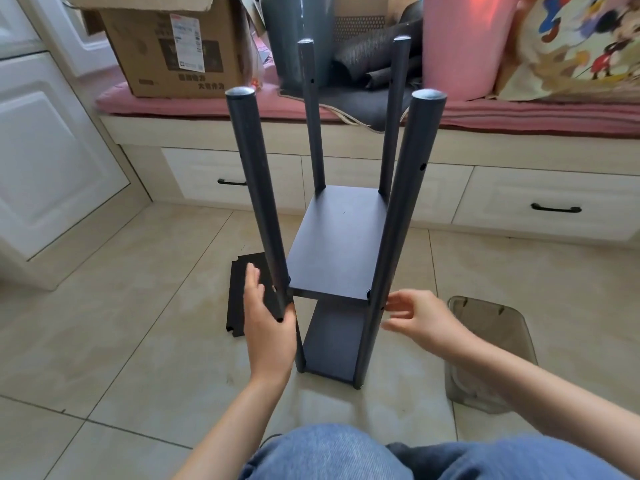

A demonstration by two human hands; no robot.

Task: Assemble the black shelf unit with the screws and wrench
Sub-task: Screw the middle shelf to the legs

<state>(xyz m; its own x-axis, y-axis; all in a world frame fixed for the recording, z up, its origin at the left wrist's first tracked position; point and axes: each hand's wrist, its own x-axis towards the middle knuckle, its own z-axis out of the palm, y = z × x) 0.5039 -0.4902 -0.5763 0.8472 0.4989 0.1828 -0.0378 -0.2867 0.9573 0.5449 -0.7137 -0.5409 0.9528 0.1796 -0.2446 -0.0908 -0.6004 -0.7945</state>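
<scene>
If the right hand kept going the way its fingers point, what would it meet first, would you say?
The right hand points left at the near right pole of the shelf unit; its fingertips look almost on it already, though depth is hard to judge.

It was a home, likely a bedroom: a window seat (242, 133) with drawers (540, 206), a pink cushion (194, 103), a cartoon pillow (581, 39), and a tiled floor (104, 306).

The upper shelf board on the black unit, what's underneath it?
Under the upper shelf board sits a second, lower shelf board between the same poles, near the tiled floor. Only its front part shows; the upper board covers the rest.
</scene>
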